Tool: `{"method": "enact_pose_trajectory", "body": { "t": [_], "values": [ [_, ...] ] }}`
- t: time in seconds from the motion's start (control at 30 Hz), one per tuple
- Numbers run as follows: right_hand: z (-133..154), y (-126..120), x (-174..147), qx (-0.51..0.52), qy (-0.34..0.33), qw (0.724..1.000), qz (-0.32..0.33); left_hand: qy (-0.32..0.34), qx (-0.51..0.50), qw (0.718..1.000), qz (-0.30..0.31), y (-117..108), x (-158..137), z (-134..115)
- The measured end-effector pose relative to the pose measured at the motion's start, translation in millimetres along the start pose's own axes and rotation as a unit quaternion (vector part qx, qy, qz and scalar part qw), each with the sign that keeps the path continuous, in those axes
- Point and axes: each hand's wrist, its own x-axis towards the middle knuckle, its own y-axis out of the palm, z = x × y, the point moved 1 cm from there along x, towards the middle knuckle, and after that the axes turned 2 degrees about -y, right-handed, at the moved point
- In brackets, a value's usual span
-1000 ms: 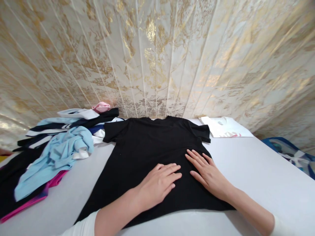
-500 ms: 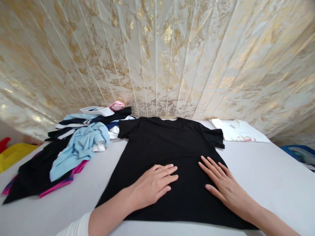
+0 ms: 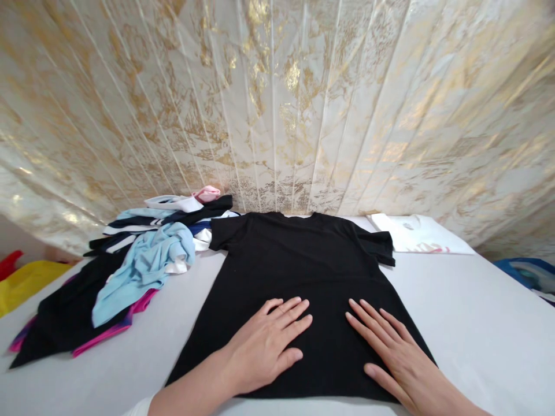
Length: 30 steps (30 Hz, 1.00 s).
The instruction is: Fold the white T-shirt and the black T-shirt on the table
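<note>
A black T-shirt lies spread flat, its neckline at the far side and its hem toward me. On its lower left part rests my left hand, palm down with fingers spread. My right hand lies on the lower right part in the same way, fingers stretched out and thumb apart. Between the two hands a strip of black cloth shows. Neither hand grips the fabric.
To the left is a heap of clothes, with a light blue garment on top. A folded white T-shirt lies at the back right of the white table. Behind stands a gold-patterned curtain. Yellow cloth shows at far left.
Both hands have slid toward me over the black T-shirt, the right one more. The left thumb now shows and its fingers are spread wider. The view has tilted slightly upward.
</note>
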Motion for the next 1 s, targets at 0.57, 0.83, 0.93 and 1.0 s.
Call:
{"method": "enact_pose_trajectory", "body": {
  "t": [0.57, 0.83, 0.93, 1.0],
  "values": [
    [-47, -84, 134, 0.085, 0.084, 0.993, 0.003, -0.253, 0.001, 0.960, -0.118, -75, 79, 58],
    [-144, -65, 231, 0.065, 0.239, 0.965, -0.084, -0.447, 0.055, 0.886, -0.112, -95, 132, 185],
    [-163, -51, 241, 0.054, 0.248, 0.964, -0.083, -0.456, 0.068, 0.881, -0.102, -87, 136, 201],
    [-172, -41, 245, 0.045, 0.250, 0.964, -0.073, -0.460, 0.078, 0.879, -0.101, -83, 136, 208]
  ]
}}
